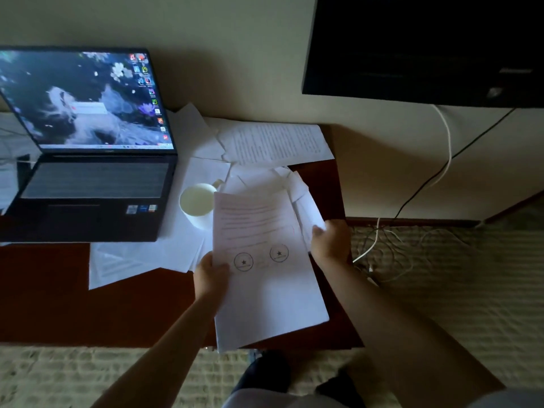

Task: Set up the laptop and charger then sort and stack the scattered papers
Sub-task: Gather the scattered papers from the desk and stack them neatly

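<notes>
Dim room, glowing laptop screen [85,101], soft blur, wide-angle edge bending.

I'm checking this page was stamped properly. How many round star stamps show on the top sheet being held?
2: one round stamp lower left beside the left hand, the other to its right on the top sheet. Sheets underneath are hidden.

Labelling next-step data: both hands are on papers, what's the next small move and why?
Probably lay the sheets in the right hand onto the stamped stack that the left hand grips; loose papers near the cup remain.
</notes>
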